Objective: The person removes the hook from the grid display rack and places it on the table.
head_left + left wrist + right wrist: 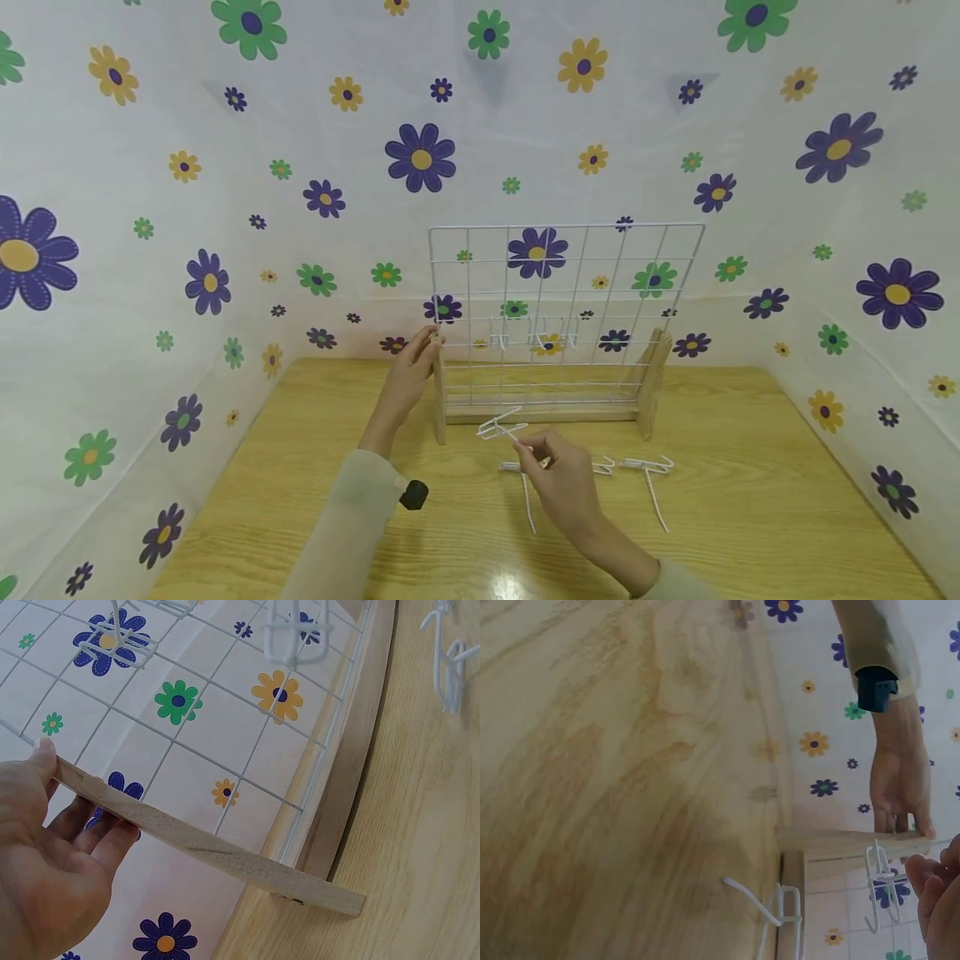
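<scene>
My left hand (pixel 407 371) grips the top of the left wooden side post (pixel 225 856) of a white wire grid rack (pixel 567 226). In the left wrist view, the thumb lies on one side of that post and the fingers on the other. My right hand (pixel 566 483) pinches a white wire hook (pixel 501 430) by its straight end, in front of the rack's wooden base bar (pixel 540 413). The right wrist view shows the held hook (pixel 883 879) overlapping the grid. Several similar hooks, such as this wire hook (pixel 501 342), hang on the grid's lower middle.
On the wooden table (pixel 720 433) lie more white hooks, one left hook (pixel 528 500) beside the right hand and one right hook (pixel 656 498); another is partly hidden behind that hand. Flower-printed cloth (pixel 495 125) surrounds the table. A black device (pixel 414 495) sits at the left wrist.
</scene>
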Available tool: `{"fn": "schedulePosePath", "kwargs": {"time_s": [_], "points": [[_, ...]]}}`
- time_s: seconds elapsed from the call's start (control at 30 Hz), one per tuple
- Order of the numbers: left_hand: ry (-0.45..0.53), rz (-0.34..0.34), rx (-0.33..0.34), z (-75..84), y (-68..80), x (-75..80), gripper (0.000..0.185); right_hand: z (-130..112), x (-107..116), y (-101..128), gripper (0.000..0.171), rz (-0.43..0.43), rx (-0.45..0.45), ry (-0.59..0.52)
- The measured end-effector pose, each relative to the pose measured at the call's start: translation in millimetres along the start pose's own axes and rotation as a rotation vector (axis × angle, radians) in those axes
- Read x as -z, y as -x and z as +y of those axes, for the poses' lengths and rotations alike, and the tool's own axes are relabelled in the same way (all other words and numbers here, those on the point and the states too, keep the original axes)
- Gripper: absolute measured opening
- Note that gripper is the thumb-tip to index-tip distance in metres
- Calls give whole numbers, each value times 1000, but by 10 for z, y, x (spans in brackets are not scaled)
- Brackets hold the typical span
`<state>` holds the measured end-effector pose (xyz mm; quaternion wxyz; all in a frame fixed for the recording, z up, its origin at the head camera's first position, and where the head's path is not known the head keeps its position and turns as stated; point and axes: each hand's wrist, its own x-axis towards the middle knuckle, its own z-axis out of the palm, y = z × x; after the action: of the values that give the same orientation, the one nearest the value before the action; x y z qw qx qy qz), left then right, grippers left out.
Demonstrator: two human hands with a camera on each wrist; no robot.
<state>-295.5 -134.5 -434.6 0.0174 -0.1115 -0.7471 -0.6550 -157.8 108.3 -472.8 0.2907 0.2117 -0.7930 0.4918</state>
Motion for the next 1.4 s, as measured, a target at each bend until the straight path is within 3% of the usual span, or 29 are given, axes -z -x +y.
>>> {"fn": "schedulePosePath", "kwargs": {"time_s": [0.1, 0.33, 0.43, 0.57, 0.83, 0.97, 1.4], "points": [[-5, 3, 1, 5, 0, -5, 51, -5, -56, 37, 15, -21, -12, -3], [14, -22, 32, 338, 150, -18, 51, -17, -206, 100, 18, -52, -15, -8], [7, -21, 38, 353, 159, -14, 51, -28, -272, 121, 17, -61, 6, 30], [-10, -20, 44, 308, 128, -3, 51, -44, -361, 143, 17, -71, 21, 74], [1, -14, 24, 22, -14, 9, 52, -24, -490, 189, 12, -150, -34, 115], [2, -2, 2, -5, -16, 3, 53, -8, -528, 198, 8, -193, -67, 126], [-5, 6, -27, -10, -1, -4, 51, 12, -580, 189, 10, -219, -83, 178]]}}
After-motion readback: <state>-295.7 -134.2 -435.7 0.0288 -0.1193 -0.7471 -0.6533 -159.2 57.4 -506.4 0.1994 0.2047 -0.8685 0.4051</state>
